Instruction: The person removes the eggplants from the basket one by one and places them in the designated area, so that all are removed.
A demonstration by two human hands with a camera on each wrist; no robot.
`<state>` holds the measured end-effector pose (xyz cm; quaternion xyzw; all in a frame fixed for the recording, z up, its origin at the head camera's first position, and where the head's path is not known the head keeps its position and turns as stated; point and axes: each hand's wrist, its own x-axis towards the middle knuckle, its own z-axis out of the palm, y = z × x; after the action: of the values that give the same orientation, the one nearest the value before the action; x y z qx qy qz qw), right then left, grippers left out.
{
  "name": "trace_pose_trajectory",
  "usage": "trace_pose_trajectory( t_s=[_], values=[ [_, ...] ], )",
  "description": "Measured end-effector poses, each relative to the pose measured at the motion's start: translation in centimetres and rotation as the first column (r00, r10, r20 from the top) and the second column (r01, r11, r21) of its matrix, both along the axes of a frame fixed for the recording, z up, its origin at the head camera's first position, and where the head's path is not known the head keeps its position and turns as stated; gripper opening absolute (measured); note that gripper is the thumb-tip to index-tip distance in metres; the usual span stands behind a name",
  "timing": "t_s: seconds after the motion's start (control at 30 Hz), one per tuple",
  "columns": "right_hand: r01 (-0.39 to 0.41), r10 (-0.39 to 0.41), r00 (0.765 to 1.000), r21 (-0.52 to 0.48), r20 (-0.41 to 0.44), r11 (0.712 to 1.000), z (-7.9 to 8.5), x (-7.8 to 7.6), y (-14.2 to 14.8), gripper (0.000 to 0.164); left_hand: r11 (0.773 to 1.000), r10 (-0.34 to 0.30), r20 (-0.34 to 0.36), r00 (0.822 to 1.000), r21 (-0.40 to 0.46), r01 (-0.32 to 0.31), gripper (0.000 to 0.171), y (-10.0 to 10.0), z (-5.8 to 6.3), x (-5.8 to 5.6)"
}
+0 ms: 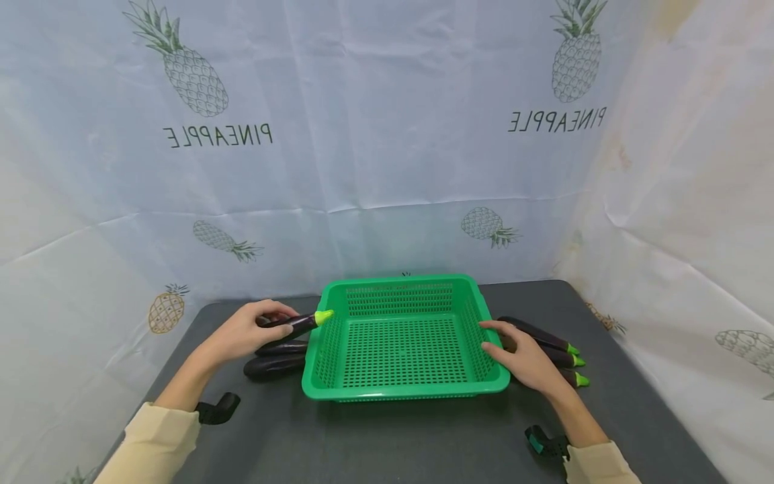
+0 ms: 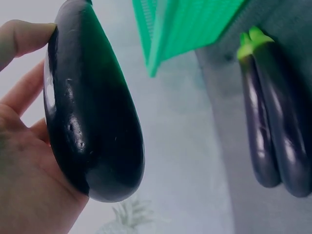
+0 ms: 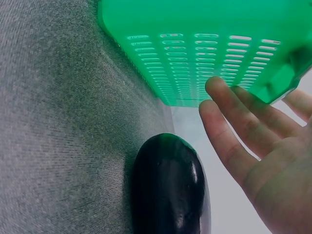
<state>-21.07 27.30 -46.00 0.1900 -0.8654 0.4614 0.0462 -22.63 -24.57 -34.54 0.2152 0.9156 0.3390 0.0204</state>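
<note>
My left hand holds a dark purple eggplant by its body, thumb on one side and fingers on the other. The eggplant is raised, and its bright green stem end reaches over the left rim of a green plastic basket. Close up in the left wrist view, its glossy rounded end faces the camera. At the basket's right side, my right hand grips the rim. The right wrist view has several of its fingers extended along the slotted outer wall. No eggplant shows inside the basket.
Two more eggplants lie side by side on the dark grey table, left of the basket. Three others lie to the right, stems pointing right. A pineapple-print cloth hangs behind the table and along both sides.
</note>
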Motion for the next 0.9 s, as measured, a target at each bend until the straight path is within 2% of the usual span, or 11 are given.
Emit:
trace_pose_trajectory(
  t_s=[0.17,0.33,0.57,0.73,0.9],
  values=[
    [0.003,-0.003,1.000,-0.001,0.000,1.000,-0.1,0.0,0.1,0.047,1.000,0.027,-0.020,0.999,-0.008,-0.027,0.027,-1.3,-0.9,0.5],
    [-0.002,0.002,1.000,-0.005,0.004,1.000,-0.1,0.0,0.1,0.047,0.998,0.068,0.002,0.998,-0.003,-0.068,0.029,-2.6,-2.0,0.8],
    [-0.001,0.001,1.000,0.005,-0.001,1.000,-0.2,0.0,0.1,0.047,0.991,0.135,0.060,0.989,0.009,-0.135,0.028,-4.3,-4.5,1.0],
    [0.004,-0.004,1.000,0.018,-0.003,1.000,-0.3,-0.2,0.1,0.048,0.987,0.150,0.109,0.983,0.032,-0.154,0.030,-4.8,-6.2,1.3],
    [0.014,-0.014,1.000,0.019,0.002,1.000,-0.3,-0.2,0.1,0.049,0.988,0.147,0.121,0.982,0.034,-0.153,0.029,-4.9,-7.7,1.3]
  ],
)
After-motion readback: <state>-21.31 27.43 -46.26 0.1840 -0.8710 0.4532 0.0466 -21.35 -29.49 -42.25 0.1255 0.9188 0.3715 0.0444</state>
